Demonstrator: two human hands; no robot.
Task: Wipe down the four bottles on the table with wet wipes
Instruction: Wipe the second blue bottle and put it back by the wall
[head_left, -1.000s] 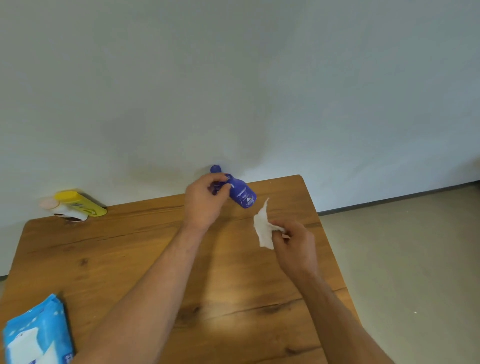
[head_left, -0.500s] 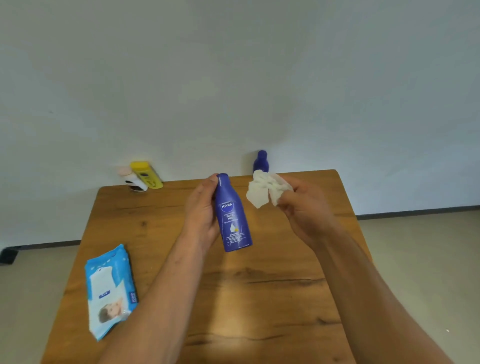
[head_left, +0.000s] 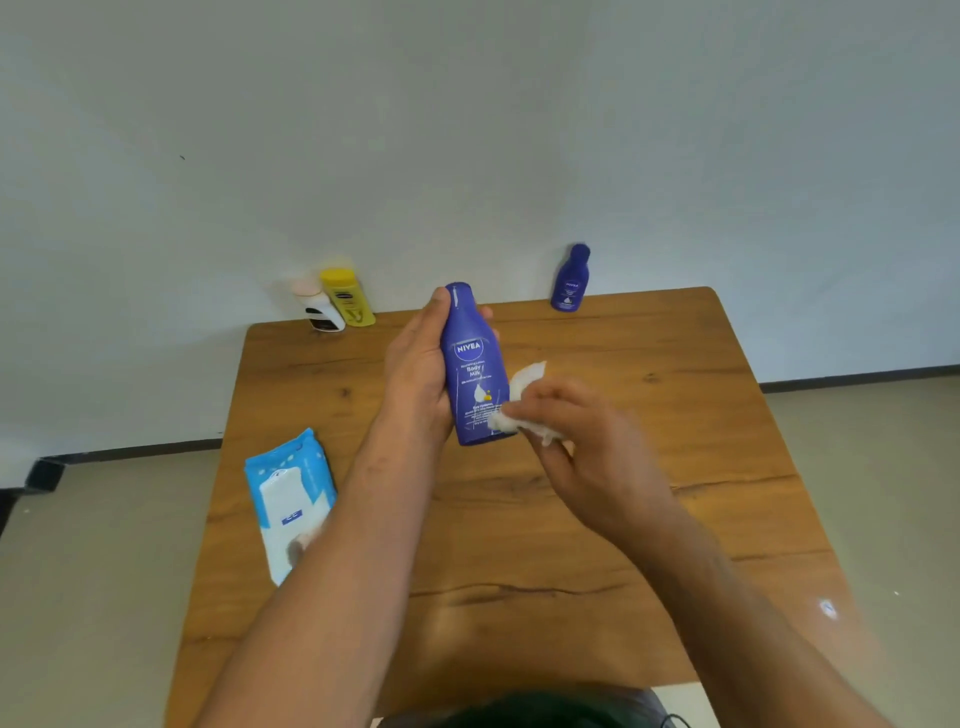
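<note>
The left hand (head_left: 418, 371) grips the large blue bottle (head_left: 475, 364) upright above the table (head_left: 649, 467) while the right hand (head_left: 582, 441) pinches the wet wipe (head_left: 522, 402) against its lower label, so wiping is apparently underway; next, the bottle likely needs turning.

wooden table (head_left: 675, 441) | wipes pack (head_left: 291, 493) front-left | white bottle (head_left: 319, 312), yellow bottle (head_left: 349, 299) far-left | small blue bottle (head_left: 570, 280) far-right
</note>
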